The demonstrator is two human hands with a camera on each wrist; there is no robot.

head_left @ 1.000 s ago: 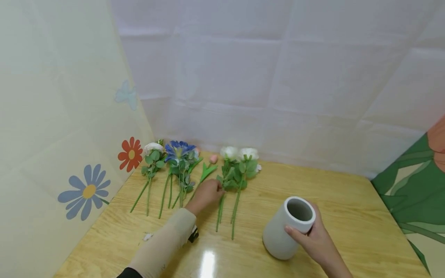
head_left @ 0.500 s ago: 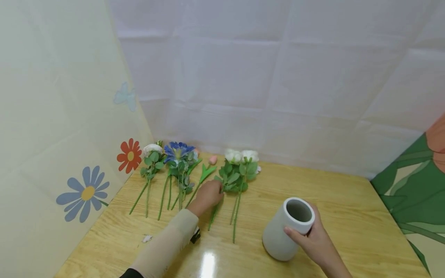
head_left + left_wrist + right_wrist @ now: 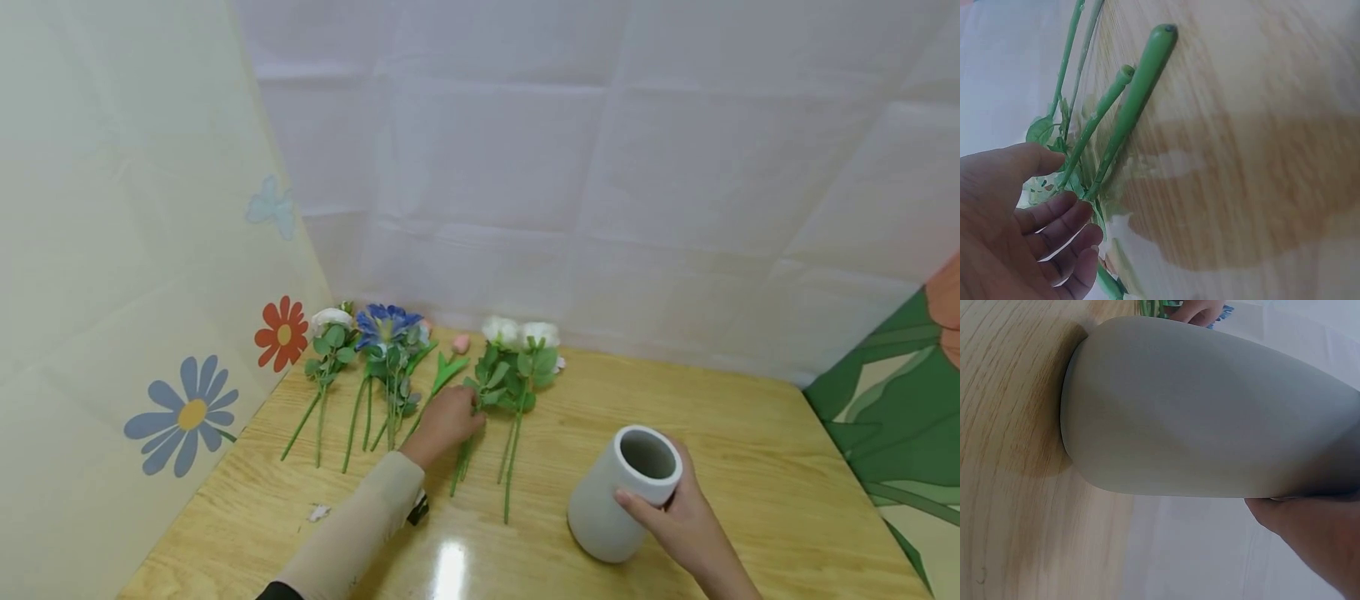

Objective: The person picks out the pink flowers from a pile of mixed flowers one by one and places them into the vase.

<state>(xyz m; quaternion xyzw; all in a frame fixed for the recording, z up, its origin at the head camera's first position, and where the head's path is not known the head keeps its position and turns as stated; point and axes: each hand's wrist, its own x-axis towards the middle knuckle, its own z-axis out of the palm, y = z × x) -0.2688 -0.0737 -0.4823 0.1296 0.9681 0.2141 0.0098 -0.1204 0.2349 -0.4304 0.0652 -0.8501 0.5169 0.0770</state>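
My left hand [image 3: 448, 421] reaches to the left one of two white roses lying side by side. Its thumb and forefinger pinch the stem of that white rose [image 3: 501, 332] just below the leaves. In the left wrist view two green stems [image 3: 1138, 87] stick out past the fingertips, over the wood. The other white rose [image 3: 540, 335] lies right beside it, their leaves overlapping. My right hand [image 3: 686, 521] grips a pale grey vase [image 3: 603, 512] near its rim, thumb at the front. The vase's base stands on the table, and its mouth faces up.
On the wooden table [image 3: 360, 550], left of the left hand, lie a pink tulip [image 3: 461, 344], a blue flower [image 3: 386, 325] and a pale rose [image 3: 330, 319]. A white cloth [image 3: 480, 167] hangs behind; a flower-printed cloth [image 3: 150, 292] stands at the left.
The left white rose shifted slightly, its head drawing closer to the other rose and its stem end swinging left. The left hand stayed nearly in place. The right hand and vase have hardly moved.
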